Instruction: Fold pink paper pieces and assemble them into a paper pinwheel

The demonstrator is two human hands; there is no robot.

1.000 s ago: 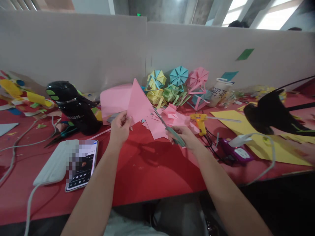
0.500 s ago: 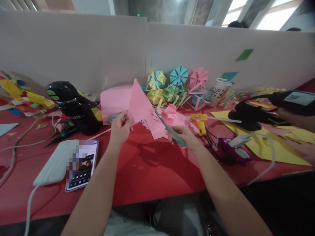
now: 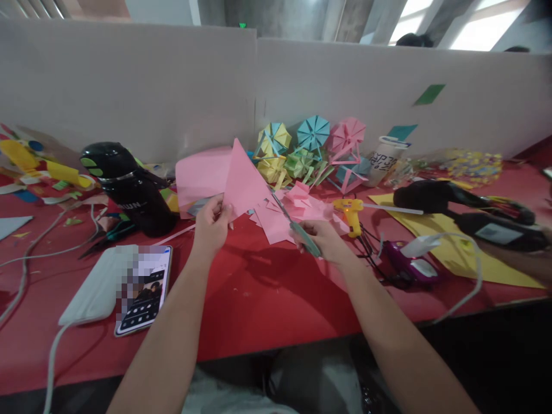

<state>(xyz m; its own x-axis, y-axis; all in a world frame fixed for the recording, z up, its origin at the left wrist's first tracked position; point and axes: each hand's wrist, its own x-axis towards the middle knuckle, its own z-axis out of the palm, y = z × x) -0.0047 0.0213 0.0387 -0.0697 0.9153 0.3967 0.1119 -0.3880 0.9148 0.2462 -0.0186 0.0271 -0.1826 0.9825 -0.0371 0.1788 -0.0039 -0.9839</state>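
Note:
My left hand (image 3: 213,223) pinches the lower left edge of a pink paper sheet (image 3: 244,181), folded to a point at the top and raised off the table. In my right hand (image 3: 319,236) is a pair of scissors (image 3: 307,237) with green handles. The blades point up and left, close to the paper's right corner; whether they touch it I cannot tell. Under and behind them lie pink paper pieces (image 3: 276,221). A larger pink sheet (image 3: 200,172) leans behind my left hand.
Folded paper umbrellas (image 3: 313,133) stand at the partition. A yellow glue gun (image 3: 351,213) and a purple device (image 3: 409,264) with cables are on the right, near a person's hand with a black object (image 3: 495,230). Left are a black bottle (image 3: 133,195), phone (image 3: 146,293) and white power bank (image 3: 99,284).
My hands, the pink sheet and the scissors are almost unmoved. On the right, the other person's hand and the black object have moved down and to the right.

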